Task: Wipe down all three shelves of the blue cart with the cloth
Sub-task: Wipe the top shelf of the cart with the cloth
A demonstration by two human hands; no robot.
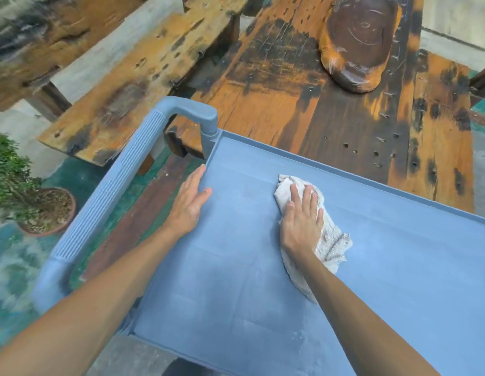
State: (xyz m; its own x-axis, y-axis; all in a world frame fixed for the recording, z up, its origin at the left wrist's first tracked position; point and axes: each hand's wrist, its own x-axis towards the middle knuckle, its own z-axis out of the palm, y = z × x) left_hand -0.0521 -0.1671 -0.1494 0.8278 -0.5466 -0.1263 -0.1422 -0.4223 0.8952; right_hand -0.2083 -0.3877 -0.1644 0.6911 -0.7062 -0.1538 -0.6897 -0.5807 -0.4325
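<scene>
Top shelf (235,267): right hand (301,221) flat, fingers spread, pressing cloth (330,240); left hand (188,202) flat on rim; unwiped shelf runs rightward.

Worn wood benches (132,85), round wood slab (360,42), potted plant (24,191) at left

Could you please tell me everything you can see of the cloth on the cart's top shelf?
The cloth is a whitish, worn-looking rag with a coarse, towel-like weave, frayed edges and faint grey streaks. It lies crumpled and partly flattened on the blue top shelf, toward its far side. The right hand presses on it with straight fingers, covering its middle; the forearm hides part of its near end.
</scene>
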